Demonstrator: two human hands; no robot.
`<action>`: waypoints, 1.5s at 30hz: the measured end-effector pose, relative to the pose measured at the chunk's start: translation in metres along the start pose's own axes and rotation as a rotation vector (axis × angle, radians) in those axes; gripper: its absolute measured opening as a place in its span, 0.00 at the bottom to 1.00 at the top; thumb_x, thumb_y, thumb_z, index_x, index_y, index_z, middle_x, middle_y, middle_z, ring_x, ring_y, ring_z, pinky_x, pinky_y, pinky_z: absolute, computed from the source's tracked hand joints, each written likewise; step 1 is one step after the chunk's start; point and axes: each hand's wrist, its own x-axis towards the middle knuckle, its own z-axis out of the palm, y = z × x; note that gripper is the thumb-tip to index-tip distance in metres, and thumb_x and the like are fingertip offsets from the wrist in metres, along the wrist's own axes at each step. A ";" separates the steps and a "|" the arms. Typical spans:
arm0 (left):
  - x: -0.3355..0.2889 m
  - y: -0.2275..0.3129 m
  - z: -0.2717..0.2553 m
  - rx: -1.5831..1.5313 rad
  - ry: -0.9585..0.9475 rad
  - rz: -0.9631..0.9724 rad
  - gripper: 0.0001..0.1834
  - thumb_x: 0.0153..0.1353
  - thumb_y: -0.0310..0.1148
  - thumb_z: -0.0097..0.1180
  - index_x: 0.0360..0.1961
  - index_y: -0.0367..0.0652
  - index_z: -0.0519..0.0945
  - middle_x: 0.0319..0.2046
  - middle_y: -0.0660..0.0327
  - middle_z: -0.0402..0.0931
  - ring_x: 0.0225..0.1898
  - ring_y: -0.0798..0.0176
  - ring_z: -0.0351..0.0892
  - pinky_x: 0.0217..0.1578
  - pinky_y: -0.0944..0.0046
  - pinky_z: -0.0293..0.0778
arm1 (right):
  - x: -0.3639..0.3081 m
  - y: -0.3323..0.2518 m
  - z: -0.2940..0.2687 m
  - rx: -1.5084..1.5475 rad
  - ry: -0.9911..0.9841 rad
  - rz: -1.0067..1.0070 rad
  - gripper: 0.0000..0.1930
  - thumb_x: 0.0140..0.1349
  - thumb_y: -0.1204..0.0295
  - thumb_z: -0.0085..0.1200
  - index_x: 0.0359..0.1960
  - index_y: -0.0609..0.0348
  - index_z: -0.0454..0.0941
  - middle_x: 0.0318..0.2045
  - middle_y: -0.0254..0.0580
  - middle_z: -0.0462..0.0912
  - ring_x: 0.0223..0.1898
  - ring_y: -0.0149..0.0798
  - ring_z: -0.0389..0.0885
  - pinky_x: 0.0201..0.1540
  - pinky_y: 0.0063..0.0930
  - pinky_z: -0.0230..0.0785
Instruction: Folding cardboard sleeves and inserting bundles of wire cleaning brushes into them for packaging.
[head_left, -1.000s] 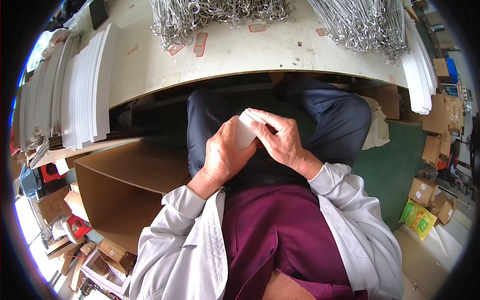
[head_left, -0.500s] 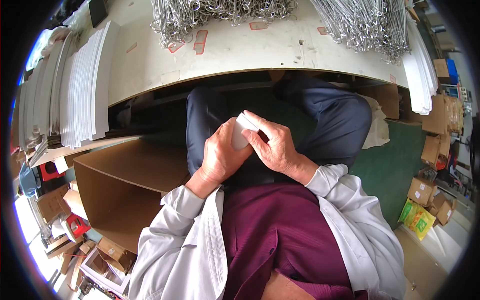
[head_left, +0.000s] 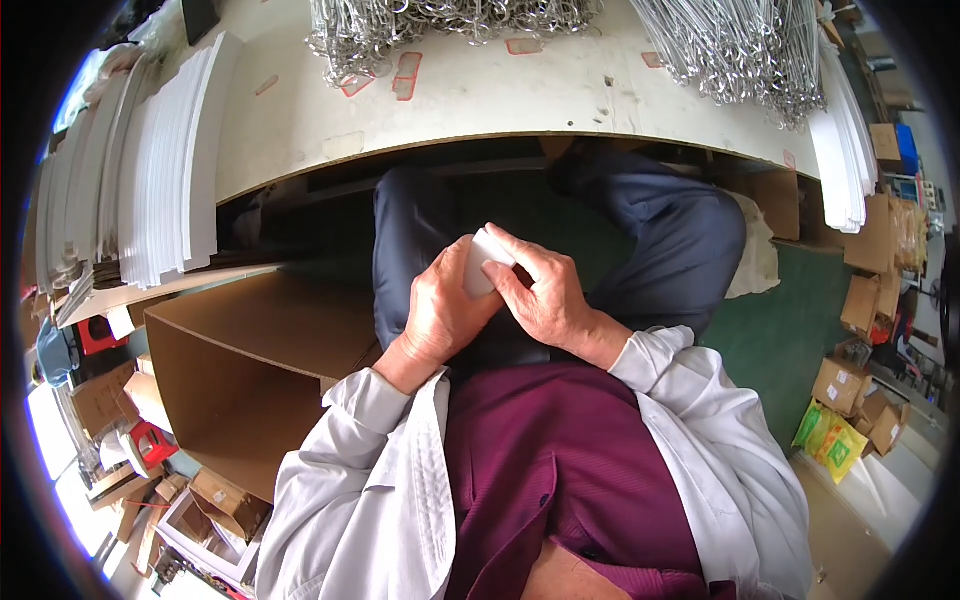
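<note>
Off the near edge of the white table (head_left: 480, 100), around its middle, both hands are holding one small white piece (head_left: 488, 252) over the lap, well apart from the tabletop. Piece is showing a smooth pale face, rest is hiding behind fingers, so full shape can't be told. Left hand (head_left: 438, 308) is gripping its left side, fingers wrapping behind, tips not visible. Right hand (head_left: 550, 300) is gripping from the other side: thumb is lying across the face, index finger is reaching to the upper end, remaining fingers are curling out of sight. Farther from the near edge, a silvery heap of wire rods (head_left: 440, 25) with looped ends is lying; a second wire bundle (head_left: 740, 60) is lying toward the right end. White strips (head_left: 165, 180) are packing the left end, sticking out past the near left corner; more strips (head_left: 843, 150) are overhanging the near right corner. Below the near left corner, an open cardboard box (head_left: 270, 315) is standing near the left forearm.
</note>
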 end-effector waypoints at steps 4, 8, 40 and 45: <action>0.007 0.002 0.004 0.089 0.059 0.072 0.24 0.54 0.36 0.69 0.49 0.38 0.76 0.39 0.44 0.83 0.39 0.40 0.85 0.37 0.48 0.83 | 0.005 0.005 0.001 0.114 0.046 0.073 0.20 0.65 0.74 0.62 0.59 0.65 0.78 0.43 0.59 0.87 0.40 0.43 0.90 0.42 0.31 0.80; 0.019 0.015 -0.013 0.053 -0.010 0.083 0.35 0.52 0.36 0.72 0.58 0.36 0.70 0.41 0.44 0.82 0.41 0.39 0.85 0.39 0.47 0.83 | 0.024 -0.004 -0.014 0.160 0.043 0.154 0.20 0.66 0.74 0.61 0.59 0.65 0.79 0.45 0.54 0.88 0.40 0.35 0.88 0.43 0.28 0.79; 0.236 0.020 -0.138 0.500 0.195 0.411 0.18 0.56 0.40 0.68 0.41 0.36 0.83 0.40 0.49 0.80 0.46 0.46 0.80 0.49 0.51 0.77 | 0.136 0.029 -0.078 -0.552 0.381 -0.335 0.06 0.60 0.73 0.58 0.38 0.58 0.83 0.32 0.40 0.84 0.35 0.46 0.83 0.41 0.38 0.77; 0.245 0.017 -0.119 0.662 0.166 0.391 0.16 0.56 0.39 0.66 0.37 0.37 0.82 0.39 0.52 0.79 0.48 0.49 0.78 0.51 0.51 0.75 | 0.134 0.024 -0.078 -0.499 0.365 -0.294 0.06 0.60 0.73 0.58 0.38 0.58 0.84 0.33 0.41 0.84 0.36 0.47 0.83 0.41 0.38 0.77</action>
